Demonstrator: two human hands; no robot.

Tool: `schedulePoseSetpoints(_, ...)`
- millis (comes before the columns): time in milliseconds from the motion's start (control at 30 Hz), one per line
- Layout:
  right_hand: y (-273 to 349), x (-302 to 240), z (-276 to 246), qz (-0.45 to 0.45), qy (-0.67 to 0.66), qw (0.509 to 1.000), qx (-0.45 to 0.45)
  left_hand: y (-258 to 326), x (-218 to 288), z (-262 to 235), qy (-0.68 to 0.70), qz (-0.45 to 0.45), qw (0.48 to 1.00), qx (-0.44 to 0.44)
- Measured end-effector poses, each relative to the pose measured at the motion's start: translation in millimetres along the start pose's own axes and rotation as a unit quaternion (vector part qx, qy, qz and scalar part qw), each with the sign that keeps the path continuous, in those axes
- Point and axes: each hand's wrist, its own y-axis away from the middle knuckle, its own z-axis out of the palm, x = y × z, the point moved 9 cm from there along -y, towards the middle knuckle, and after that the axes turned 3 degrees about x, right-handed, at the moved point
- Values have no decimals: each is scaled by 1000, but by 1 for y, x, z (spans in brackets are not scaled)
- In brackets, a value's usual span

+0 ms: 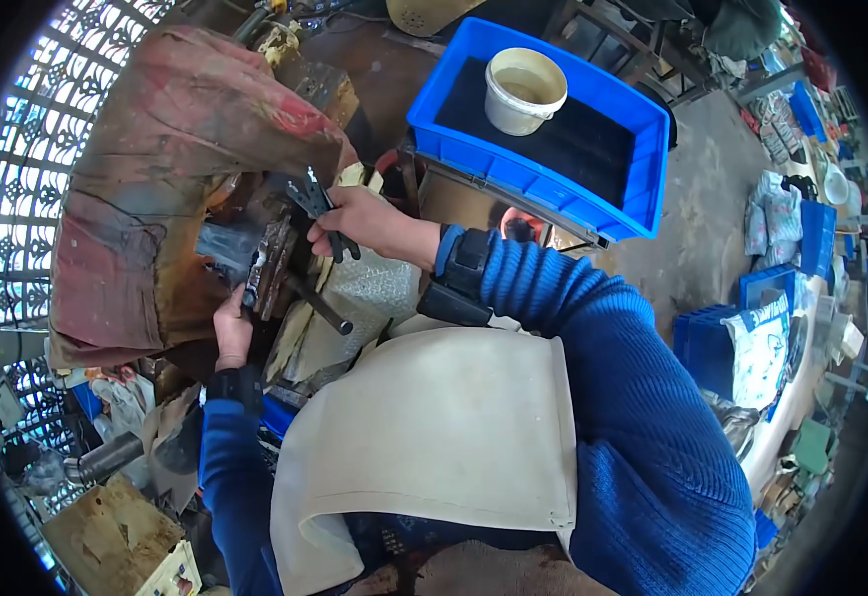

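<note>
My right hand (372, 221) is closed around a pair of black pliers (310, 197), whose jaws point up and away from me. The pliers are held over the far side of a rusty bench vise (275, 260). At the vise's near left end, my left hand (230, 330) has its fingertips pressed together on a small dark metal part, too small to name. A greyish block-like piece (223, 241) sits just left of the vise jaws. The vise's handle bar (327, 310) sticks out toward me, to the right of my left hand.
A stained reddish cloth (126, 189) drapes around the vise's left and far sides. Bubble wrap (360, 298) lies right of it. A blue tray (553, 189) holding a white bucket (523, 91) stands far right. A pale apron (444, 427) covers my lap. A cardboard box (111, 536) is lower left.
</note>
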Motion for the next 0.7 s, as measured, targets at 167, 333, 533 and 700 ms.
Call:
schedulePoseSetpoints(167, 0, -3, -15, -1, 0, 1000, -6, -9, 50, -26, -60, -23, 998, -22)
schedulePoseSetpoints(333, 1, -4, -31, -12, -3, 1000, 0, 2, 82, -37, -120, -56, 991, 5)
schedulePoseSetpoints(533, 3, -7, -44, 0, -23, 999, 26, 10, 238, -14, -151, 187, 971, 9)
schedulePoseSetpoints(700, -2, -11, -33, 2, -29, 1000, 8, 19, 241, 4, -88, 260, 961, 20)
